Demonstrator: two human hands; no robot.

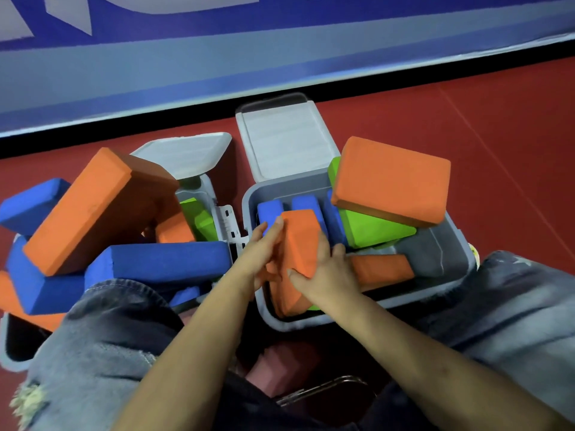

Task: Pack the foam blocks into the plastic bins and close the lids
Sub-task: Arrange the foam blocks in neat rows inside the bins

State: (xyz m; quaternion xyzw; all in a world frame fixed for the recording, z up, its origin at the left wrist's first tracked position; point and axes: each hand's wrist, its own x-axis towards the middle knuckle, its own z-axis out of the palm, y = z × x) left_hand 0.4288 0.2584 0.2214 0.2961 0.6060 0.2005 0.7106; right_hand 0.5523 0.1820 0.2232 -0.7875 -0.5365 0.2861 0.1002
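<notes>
Two grey plastic bins stand on the red floor with lids open. In the right bin (448, 253) an orange foam block (300, 241) stands on end at the near left. My left hand (264, 247) lies flat against its left face with straight fingers. My right hand (323, 269) grips its right side, thumb on the front face. Blue blocks (270, 209), a green block (370, 228) and a big orange block (392, 181) fill the rest of that bin. The left bin (12, 353) overflows with orange (96, 209) and blue blocks (161, 262).
The right bin's lid (283, 141) stands open at the back, the left bin's lid (186, 157) likewise. My knees in jeans (102, 331) flank the bins. A blue-and-grey wall (217, 66) runs behind. A dark chair frame (323, 390) shows below.
</notes>
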